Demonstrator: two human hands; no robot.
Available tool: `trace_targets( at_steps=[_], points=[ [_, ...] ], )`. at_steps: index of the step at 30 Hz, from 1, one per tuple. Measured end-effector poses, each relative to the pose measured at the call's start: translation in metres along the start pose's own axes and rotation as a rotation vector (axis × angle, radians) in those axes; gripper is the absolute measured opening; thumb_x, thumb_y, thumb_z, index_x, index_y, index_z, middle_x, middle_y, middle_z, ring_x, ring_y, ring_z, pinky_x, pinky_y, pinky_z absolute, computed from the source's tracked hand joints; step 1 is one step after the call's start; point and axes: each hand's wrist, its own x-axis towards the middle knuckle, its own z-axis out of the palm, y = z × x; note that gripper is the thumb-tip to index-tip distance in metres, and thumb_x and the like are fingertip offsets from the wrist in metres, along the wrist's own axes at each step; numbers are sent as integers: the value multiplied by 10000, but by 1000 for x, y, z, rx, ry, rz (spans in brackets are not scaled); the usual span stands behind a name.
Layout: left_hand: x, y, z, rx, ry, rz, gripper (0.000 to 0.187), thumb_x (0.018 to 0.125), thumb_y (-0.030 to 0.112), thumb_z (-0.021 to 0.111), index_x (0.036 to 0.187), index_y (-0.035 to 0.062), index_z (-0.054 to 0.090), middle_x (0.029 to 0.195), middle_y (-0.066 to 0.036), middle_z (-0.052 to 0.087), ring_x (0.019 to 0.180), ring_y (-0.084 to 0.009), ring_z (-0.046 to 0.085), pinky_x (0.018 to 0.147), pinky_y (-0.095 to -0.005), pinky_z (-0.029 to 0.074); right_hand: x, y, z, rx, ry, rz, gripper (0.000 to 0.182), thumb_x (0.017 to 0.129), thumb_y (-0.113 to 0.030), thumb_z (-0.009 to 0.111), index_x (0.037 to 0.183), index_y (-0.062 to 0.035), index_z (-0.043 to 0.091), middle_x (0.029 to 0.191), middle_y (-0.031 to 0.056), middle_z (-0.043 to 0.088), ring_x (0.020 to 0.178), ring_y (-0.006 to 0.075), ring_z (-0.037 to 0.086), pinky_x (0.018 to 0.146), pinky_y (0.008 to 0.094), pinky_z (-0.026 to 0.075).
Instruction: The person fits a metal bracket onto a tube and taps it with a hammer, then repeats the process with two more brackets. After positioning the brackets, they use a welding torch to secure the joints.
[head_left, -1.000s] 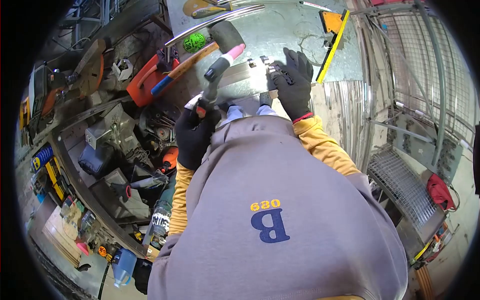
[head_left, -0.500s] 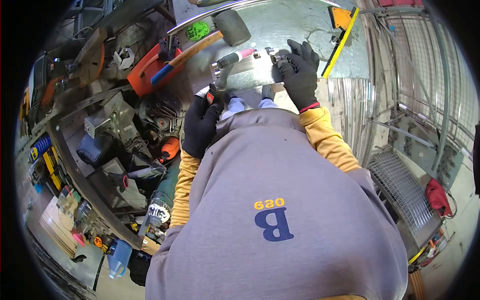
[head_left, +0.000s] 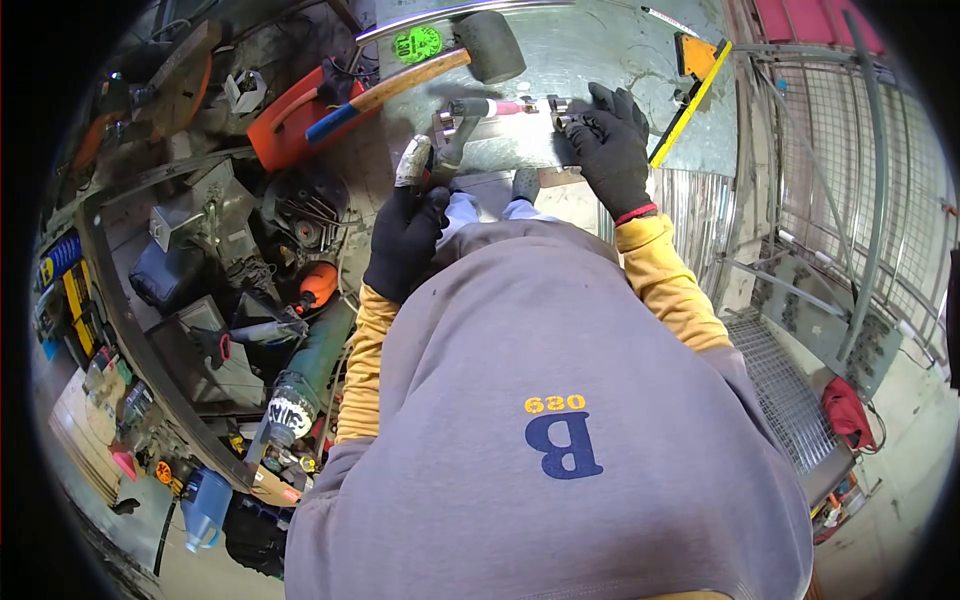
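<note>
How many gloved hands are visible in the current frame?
2. The left hand grips the torch left of centre; the right hand is over the metal bench, its fingertips near the pink nozzle. Neither is hidden, though some fingers are.

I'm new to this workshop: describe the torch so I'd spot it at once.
Find the metal table at the top. By its near left corner, the black-gloved left hand grips the torch. Its pink nozzle sets it apart from the wooden-handled mallet beyond.
</note>
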Motion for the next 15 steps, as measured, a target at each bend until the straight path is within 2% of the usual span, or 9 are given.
trace_targets(
  at_steps=[2, 5, 8, 11, 15],
  points=[
    [1, -2, -2, -59, -17, 4, 692, 1101, 80, 608, 1731, 156, 329, 1079, -5, 644, 778, -62, 533, 679, -241, 474, -1, -3, 0, -21, 3, -5, 312, 964, -344, 761, 1169, -122, 840, 1553, 65, 637, 1557, 372, 408, 1285, 480, 256],
    [2, -15, -5, -95, -29, -32, 692, 1099, 78, 613, 1728, 163, 338, 1032, 5, 651, 745, -60, 534, 653, -242, 470, -2, -6, 1, 1, -13, 20, 310, 954, -344, 768, 1153, -116, 839, 1560, 66, 632, 1551, 379, 412, 1283, 485, 261],
    [-1, -14, 0, 13, -3, -12, 695, 1094, 98, 628, 1725, 165, 346, 987, 15, 647, 720, -59, 533, 635, -240, 466, -3, -1, 7, 25, 66, -6, 270, 903, -321, 786, 1084, -133, 854, 1533, 58, 642, 1479, 395, 474, 1261, 521, 273],
    [-3, -7, 2, 127, -24, -50, 715, 1083, 96, 635, 1729, 168, 337, 995, 14, 645, 723, -60, 536, 632, -236, 461, -3, -2, 9, 20, 64, 3, 298, 885, -337, 792, 1078, -118, 850, 1531, 57, 642, 1480, 401, 470, 1256, 528, 280],
    [-1, -11, 0, 117, -27, -53, 735, 1074, 89, 639, 1734, 170, 326, 982, 17, 633, 717, -58, 529, 628, -234, 455, -5, 1, 14, 55, 100, -3, 300, 883, -330, 788, 1077, -110, 847, 1524, 59, 646, 1485, 399, 464, 1256, 535, 280]
  ],
)
